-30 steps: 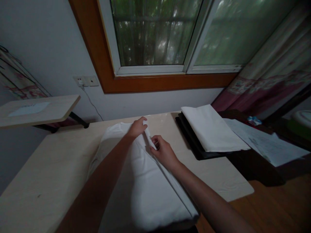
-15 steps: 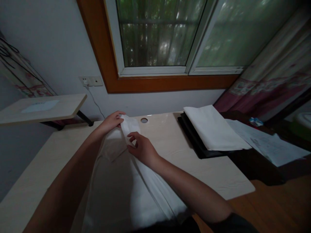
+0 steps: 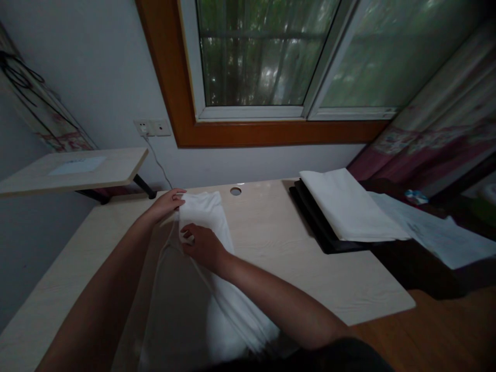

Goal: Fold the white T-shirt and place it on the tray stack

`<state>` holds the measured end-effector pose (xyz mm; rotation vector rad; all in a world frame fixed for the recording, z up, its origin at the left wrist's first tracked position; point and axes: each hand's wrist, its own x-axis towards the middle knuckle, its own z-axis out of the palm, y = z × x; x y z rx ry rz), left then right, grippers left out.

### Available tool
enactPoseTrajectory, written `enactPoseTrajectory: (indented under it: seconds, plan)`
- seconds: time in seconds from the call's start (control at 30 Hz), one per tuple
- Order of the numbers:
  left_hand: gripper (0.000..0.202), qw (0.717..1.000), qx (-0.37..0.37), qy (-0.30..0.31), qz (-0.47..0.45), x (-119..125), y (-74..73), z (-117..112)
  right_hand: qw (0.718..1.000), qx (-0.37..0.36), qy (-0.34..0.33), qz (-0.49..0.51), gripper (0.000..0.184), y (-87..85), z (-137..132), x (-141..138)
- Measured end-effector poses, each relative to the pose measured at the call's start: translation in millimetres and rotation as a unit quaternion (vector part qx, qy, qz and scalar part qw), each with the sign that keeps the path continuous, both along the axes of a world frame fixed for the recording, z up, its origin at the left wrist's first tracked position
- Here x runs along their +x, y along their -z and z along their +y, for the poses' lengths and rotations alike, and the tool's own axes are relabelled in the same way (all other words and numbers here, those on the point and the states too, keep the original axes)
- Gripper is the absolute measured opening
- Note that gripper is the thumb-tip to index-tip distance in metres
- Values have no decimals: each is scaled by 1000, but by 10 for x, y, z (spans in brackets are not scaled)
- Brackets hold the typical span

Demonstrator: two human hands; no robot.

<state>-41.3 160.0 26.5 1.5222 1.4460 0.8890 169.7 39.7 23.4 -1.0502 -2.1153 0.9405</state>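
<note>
A thin white cloth (image 3: pixel 205 209), perhaps a garment, lies on the pale wooden desk (image 3: pixel 267 227) and reaches down to the near edge. Its far end forms a folded strip. At the far left corner of that strip, my left hand (image 3: pixel 168 204) is closed on the cloth edge. Nearer to me, my right hand (image 3: pixel 203 248) pinches the same left edge, fingers curled. My forearms cross over parts of the cloth, and its near end sinks into shadow.
On the right, a folded white cloth (image 3: pixel 349 206) rests on folded black fabric (image 3: pixel 313 222). Papers (image 3: pixel 430 227) lie beyond it on a dark surface. A raised shelf (image 3: pixel 116 168) stands at the left, near a plugged-in cord (image 3: pixel 157 160). The desk has a round hole (image 3: pixel 235 191).
Both hands have moved left, drawing the far part of the cloth over. The strip that was held up bunched now lies flatter and wider. The view has shifted slightly.
</note>
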Motion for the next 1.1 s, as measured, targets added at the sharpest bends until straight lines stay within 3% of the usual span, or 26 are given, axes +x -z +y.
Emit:
enactPoseTrajectory:
  seconds: [0.17, 0.33, 0.53, 0.73, 0.87, 1.1]
  plan:
    - [56, 1000, 2, -20, -1, -122, 239, -13, 997, -67, -38, 4, 41, 186, -2, -12]
    - [56, 1000, -5, -18, -12, -185, 344, -12, 996, -66, -6, -57, 30, 248, -29, 59]
    - [57, 997, -10, -10, -78, -196, 333, 16, 997, -72, 15, -35, 15, 179, -86, 90]
    - [62, 994, -19, -23, -105, -192, 278, 151, 996, -62, 43, 38, 14, -61, -98, -52]
    - [60, 994, -23, -30, -105, -210, 345, 248, 996, -72, -14, 49, 27, -92, -67, -168]
    - [55, 994, -22, -34, -105, -247, 499, 281, 984, -129, -123, 1, 29, 172, -81, -226]
